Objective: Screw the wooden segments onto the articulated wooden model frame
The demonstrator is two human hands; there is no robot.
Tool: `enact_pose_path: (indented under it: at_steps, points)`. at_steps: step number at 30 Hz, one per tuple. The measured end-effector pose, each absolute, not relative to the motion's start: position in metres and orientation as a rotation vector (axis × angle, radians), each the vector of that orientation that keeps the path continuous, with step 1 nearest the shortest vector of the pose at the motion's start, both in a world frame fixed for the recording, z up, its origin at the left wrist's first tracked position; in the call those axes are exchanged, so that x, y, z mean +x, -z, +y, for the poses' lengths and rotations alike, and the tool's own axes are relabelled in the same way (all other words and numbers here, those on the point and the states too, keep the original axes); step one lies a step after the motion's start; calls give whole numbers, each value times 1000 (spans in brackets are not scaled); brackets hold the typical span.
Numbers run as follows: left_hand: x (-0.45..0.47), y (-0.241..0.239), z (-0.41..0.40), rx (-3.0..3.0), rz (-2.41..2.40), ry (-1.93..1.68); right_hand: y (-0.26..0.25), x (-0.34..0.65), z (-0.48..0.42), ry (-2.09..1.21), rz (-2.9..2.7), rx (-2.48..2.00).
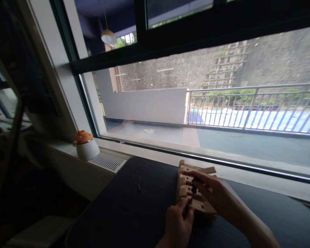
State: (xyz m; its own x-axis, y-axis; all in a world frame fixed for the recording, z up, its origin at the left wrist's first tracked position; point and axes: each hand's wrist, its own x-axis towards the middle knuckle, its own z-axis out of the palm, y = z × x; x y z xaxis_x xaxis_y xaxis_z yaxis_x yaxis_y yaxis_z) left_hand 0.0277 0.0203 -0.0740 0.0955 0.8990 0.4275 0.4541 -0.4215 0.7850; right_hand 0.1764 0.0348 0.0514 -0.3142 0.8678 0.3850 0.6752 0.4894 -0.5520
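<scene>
A pale wooden assembly of slats and rounded blocks with round holes lies on the dark table, close to the window. My right hand is closed around the black handle of a screwdriver, which points down at the near part of the wood. At the wood's near left corner, my left hand pinches thumb and index finger together by the screwdriver's tip. What lies between those fingertips is too small and dark to make out. One loose slat sticks out at the far side.
A small thin metal piece and scattered crumbs lie on the table's left part. Behind the table runs the window sill. A white pot with an orange top stands beside a vent grille at the left.
</scene>
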Motion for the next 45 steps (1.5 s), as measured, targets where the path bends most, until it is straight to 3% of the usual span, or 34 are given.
enact_pose_path:
  at_steps: [10, 30, 45]
  points:
    - [28, 75, 20, 1951, 1365, -1266, -46, 168, 39, -302, -2090, -1237]
    - [27, 73, 20, 1922, 1318, -1254, -45, 172, 41, -500, -2042, -1293]
    - [26, 71, 17, 1924, 1331, -1221, -53, 174, 36, -369, -2050, -1174]
